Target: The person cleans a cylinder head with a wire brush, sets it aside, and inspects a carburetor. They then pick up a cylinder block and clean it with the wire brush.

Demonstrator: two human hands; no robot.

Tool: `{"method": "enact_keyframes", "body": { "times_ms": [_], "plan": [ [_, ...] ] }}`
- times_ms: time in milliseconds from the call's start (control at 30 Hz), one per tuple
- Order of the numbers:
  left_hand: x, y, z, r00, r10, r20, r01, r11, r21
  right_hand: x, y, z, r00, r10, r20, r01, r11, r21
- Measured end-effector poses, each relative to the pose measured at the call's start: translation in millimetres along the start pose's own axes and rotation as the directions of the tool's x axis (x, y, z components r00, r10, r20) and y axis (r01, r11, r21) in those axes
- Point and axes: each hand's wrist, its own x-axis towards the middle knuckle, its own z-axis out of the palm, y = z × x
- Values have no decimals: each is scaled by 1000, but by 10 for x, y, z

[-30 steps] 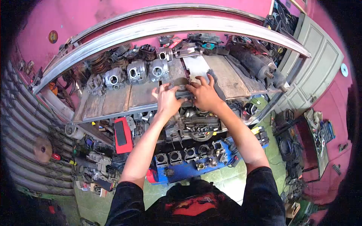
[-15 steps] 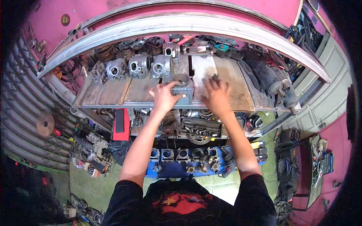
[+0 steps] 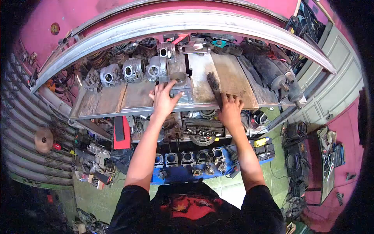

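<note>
A grey metal cylinder block [image 3: 182, 94] with a round bore stands near the front edge of the wooden shelf. My left hand [image 3: 163, 96] rests on its left side, thumb and fingers spread over its top. To the right, my right hand [image 3: 231, 109] is at the shelf's front edge, on the handle of a dark brush [image 3: 213, 82]. The brush's bristle end points away over the pale board. Several grey cylinder parts stand left of the block, among them one with a round opening [image 3: 157, 69].
Dark exhaust mufflers [image 3: 278, 82] lie on the shelf's right side. A white metal beam [image 3: 187, 21] crosses above the shelf. Below are a tray of sockets [image 3: 202, 129], a red box [image 3: 121, 134] and a blue surface [image 3: 175, 176] bearing metal parts.
My right hand has moved toward the shelf's front edge and now holds the brush, which shows clearly. My left hand stays on the block. The whole view has shifted slightly.
</note>
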Motion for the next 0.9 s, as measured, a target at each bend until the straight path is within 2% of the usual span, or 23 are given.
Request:
{"method": "enact_keyframes", "body": {
  "times_ms": [67,133,167,233,267,333,367,433,467,567,633,700,733,900],
  "plan": [
    [26,-46,-20,1000,7,23,-6,1000,-23,5,-28,12,999,2,-44,-3,1000,-24],
    [8,-114,5,999,7,48,-4,999,-54,-18,-44,-15,989,-109,-100,89,979,-185],
    [10,-158,12,998,53,37,-51,998,-45,-12,-52,-29,990,-105,-100,84,978,-193],
    [-3,-198,37,995,99,27,-98,994,-45,6,-92,-91,938,-166,-303,134,983,-125],
    [-28,-212,53,993,114,8,-114,992,-48,17,-105,-131,939,-167,-302,131,982,-134],
    [-87,-233,100,991,132,-7,-132,990,-58,11,-129,-194,938,-51,-343,101,986,130],
    [-101,-234,131,991,125,-47,-127,990,-54,13,-128,-150,938,-46,-344,94,988,124],
    [-72,-202,150,989,123,-83,-128,990,-59,21,-167,-98,965,175,-196,-103,937,333],
    [-63,-198,155,991,87,-104,-99,989,-114,11,-160,-82,967,227,-116,-169,912,375],
    [-50,-291,200,997,16,-81,-31,982,-188,-18,-180,-100,976,183,-114,-136,934,332],
    [-38,-378,239,997,67,-42,-71,994,-88,-12,-202,-96,981,157,-117,-118,950,290],
    [-26,-458,254,997,73,-15,-75,990,-118,28,-173,-36,973,81,-215,-36,978,207],
    [-21,-472,265,997,74,3,-73,986,-151,22,-185,-54,956,-4,-294,35,994,101],
    [-19,-504,276,994,113,3,-111,979,-172,4,-247,-81,977,110,-184,-65,970,232]
  ]
}}
